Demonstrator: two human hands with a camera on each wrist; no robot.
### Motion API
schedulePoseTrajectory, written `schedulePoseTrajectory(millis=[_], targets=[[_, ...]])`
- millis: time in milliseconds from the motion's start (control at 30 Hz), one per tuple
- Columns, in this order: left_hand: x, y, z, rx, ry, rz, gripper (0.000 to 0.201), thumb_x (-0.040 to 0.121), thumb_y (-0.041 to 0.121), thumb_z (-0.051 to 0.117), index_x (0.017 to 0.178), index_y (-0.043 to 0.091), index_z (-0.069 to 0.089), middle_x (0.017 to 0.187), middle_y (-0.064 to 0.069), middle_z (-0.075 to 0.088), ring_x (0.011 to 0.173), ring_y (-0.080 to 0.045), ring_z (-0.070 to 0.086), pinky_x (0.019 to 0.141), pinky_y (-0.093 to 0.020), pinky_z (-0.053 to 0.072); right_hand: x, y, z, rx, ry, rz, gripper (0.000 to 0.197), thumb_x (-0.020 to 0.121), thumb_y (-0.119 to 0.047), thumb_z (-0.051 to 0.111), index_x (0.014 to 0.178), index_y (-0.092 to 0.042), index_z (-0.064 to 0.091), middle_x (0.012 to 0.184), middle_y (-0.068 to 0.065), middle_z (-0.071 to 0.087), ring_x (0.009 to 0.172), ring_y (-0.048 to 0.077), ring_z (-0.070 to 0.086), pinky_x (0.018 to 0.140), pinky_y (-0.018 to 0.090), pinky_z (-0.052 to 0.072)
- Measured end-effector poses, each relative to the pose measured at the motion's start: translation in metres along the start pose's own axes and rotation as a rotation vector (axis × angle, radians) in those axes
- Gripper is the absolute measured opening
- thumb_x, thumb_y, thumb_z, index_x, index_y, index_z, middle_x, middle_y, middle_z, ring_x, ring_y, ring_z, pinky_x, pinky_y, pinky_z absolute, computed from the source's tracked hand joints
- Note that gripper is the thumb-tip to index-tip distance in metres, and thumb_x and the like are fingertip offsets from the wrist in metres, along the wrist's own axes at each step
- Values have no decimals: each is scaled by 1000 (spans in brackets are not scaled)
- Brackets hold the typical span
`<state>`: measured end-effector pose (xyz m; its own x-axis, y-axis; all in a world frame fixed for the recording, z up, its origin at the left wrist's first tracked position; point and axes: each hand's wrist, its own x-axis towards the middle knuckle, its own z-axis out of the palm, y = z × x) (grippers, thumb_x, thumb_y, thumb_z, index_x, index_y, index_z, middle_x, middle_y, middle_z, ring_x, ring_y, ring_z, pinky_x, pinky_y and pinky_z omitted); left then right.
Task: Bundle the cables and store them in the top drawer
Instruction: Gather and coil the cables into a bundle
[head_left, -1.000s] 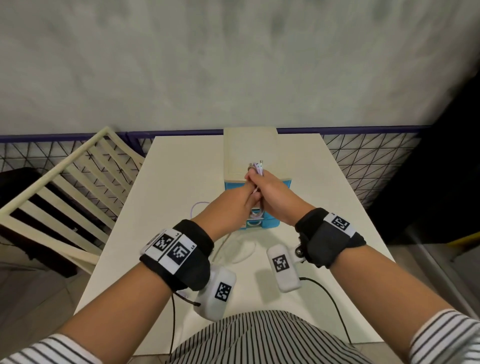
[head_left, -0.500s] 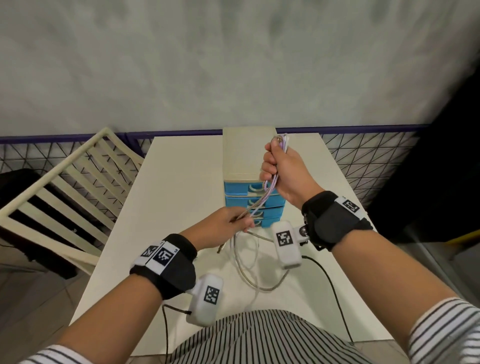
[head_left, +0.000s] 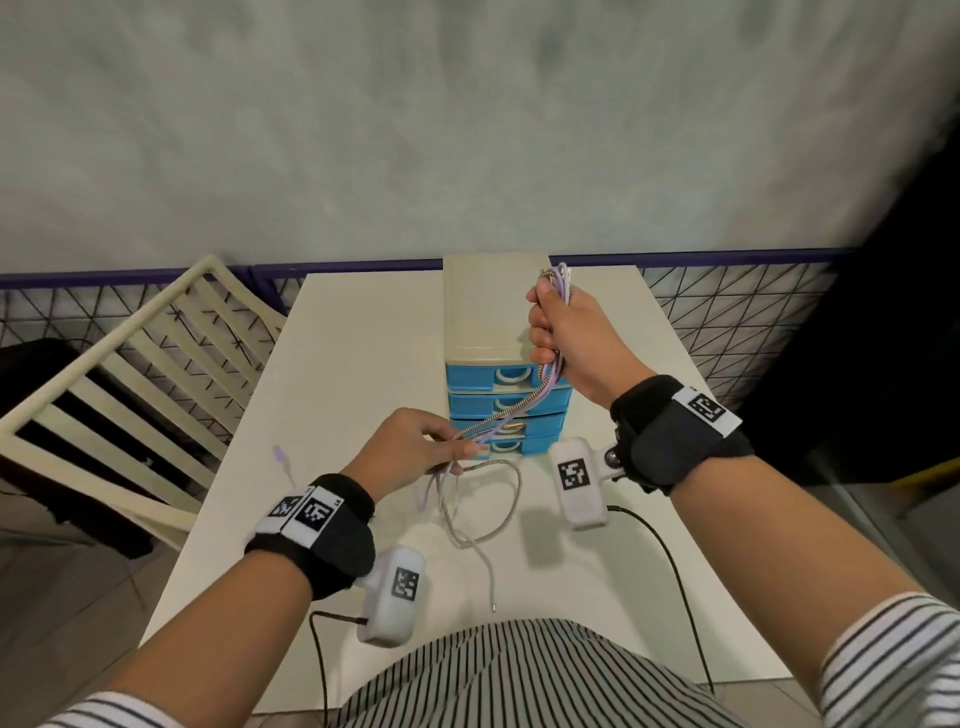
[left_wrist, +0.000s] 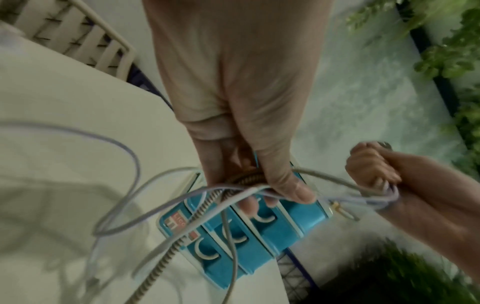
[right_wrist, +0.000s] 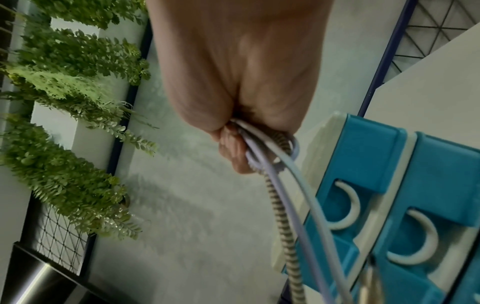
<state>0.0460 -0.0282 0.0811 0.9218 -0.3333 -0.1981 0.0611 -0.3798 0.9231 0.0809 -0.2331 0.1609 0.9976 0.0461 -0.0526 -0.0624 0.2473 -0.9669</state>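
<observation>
From the head view, the right hand (head_left: 571, 338) is raised beside the drawer unit (head_left: 496, 332), its fingers fisted round the gathered ends of the cables (head_left: 506, 413); the strands run taut on a slant, down and toward the person's left, to the left hand (head_left: 415, 449), which pinches them lower down in front of the unit; so the long axis of the held stretch lies hand to hand, high right to low left; below the left hand the slack trails in loops on the table (head_left: 363, 338), a striped cable (head_left: 511, 499) curling nearest and a lilac plug (head_left: 279, 454) lying off to the left; all drawers look closed, the top drawer (head_left: 470, 376) among them

From the left wrist view, thumb and fingers (left_wrist: 288, 185) close on several strands at once, with loose lengths sagging beneath over the blue drawer fronts

From the right wrist view, the fist clamps lilac, white and striped strands, which drop away past the unit

My judgement: the loose tails lie on the left hand's side, so that hand is better placed to feed the next loop up to the right; the right is nearer the top drawer
</observation>
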Motion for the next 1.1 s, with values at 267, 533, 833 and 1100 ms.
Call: schedulePoseTrajectory(millis=[267, 533, 833, 1100], targets=[[-12, -22, -18, -383, -49, -213, 20, 94, 25, 50, 85, 7, 55, 85, -10, 69, 84, -20, 73, 71, -26, 60, 6, -11, -10, 50, 37, -19, 21, 103, -29, 39, 92, -12, 47, 59, -5, 34, 41, 5, 31, 37, 17, 31], [-4, -41, -22, -376, -31, -470, 38, 99, 37, 36, 74, 10, 43, 66, -6, 44, 56, -16, 54, 78, -41, 52, 8, -16, -14, 52, 48, -27, 22, 103, -28, 38, 92, -12, 47, 61, -4, 33, 41, 4, 31, 37, 17, 31], [-1, 32, 2, 169, 168, 216, 34, 100, 27, 34, 105, 11, 64, 103, 1, 64, 95, -10, 57, 80, -5, 40, -5, 5, 12, 19, -200, 27, 24, 104, -30, 37, 86, -14, 44, 58, -4, 38, 47, 10, 39, 51, 26, 43], [-5, 60, 31, -100, -133, 186, 49, 96, 50, 27, 130, 20, 45, 124, -9, 61, 106, -19, 66, 102, -39, 46, -5, 10, 23, 224, -157, -47, 27, 104, -28, 37, 83, -14, 47, 66, 1, 53, 63, 17, 60, 80, 37, 53]])
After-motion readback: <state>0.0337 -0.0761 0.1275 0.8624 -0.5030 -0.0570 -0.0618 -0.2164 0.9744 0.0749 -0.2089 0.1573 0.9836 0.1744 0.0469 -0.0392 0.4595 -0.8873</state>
